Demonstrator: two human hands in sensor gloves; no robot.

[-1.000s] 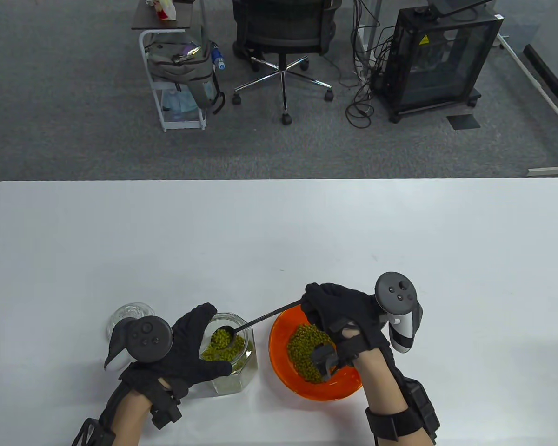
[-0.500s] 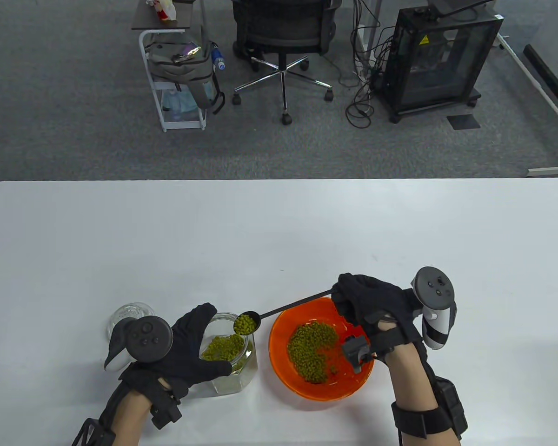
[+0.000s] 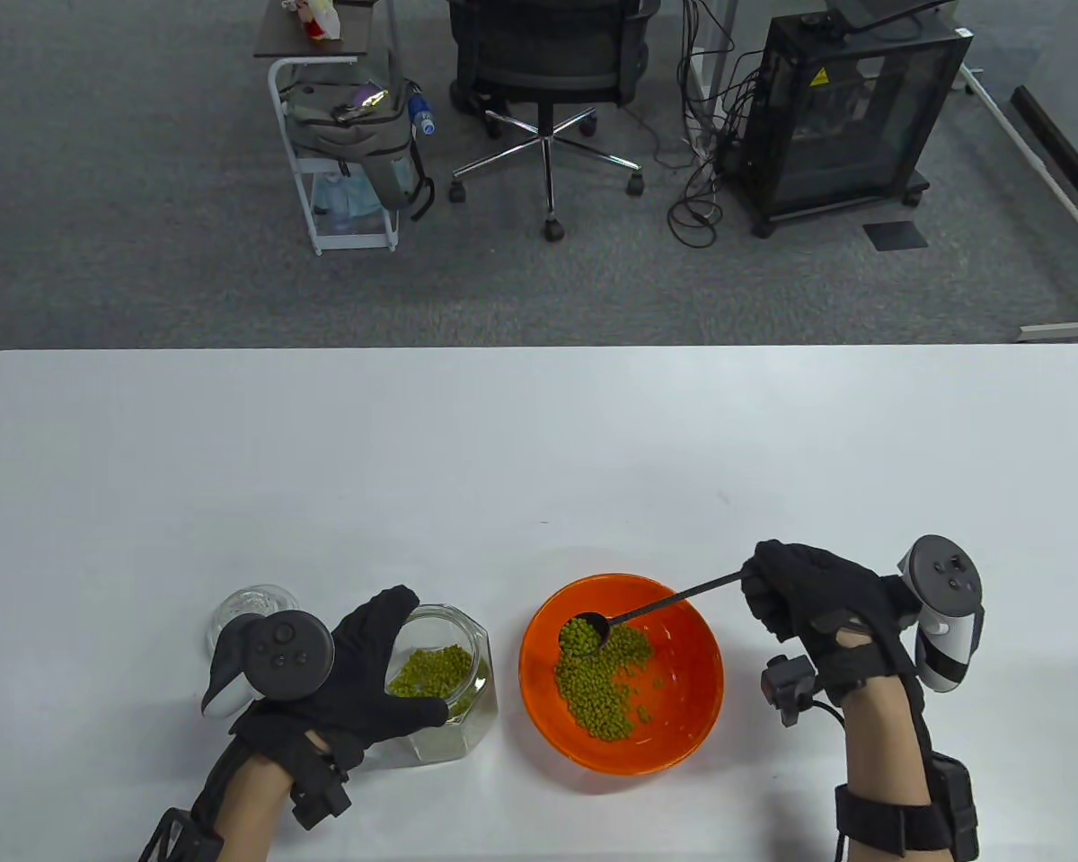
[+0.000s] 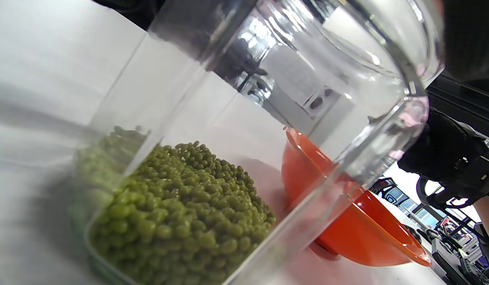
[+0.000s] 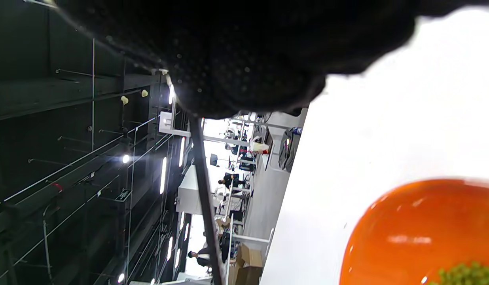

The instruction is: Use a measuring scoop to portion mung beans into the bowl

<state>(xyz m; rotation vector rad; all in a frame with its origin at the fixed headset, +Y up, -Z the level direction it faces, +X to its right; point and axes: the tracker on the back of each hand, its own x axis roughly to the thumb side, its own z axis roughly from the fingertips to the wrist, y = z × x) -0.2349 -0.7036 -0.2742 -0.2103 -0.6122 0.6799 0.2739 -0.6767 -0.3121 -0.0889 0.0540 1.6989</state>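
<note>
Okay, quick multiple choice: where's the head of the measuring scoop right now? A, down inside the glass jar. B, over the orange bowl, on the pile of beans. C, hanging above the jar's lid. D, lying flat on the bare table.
B: in the table view the right hand holds the measuring scoop by its handle, with the head over the mung beans inside the orange bowl, well clear of the glass jar.

The lower part of the jar [image 3: 445, 687] is hidden by the left hand [image 3: 359, 673]. In the right wrist view, the bowl [image 5: 406, 229] is cut off at the lower right corner.
</note>
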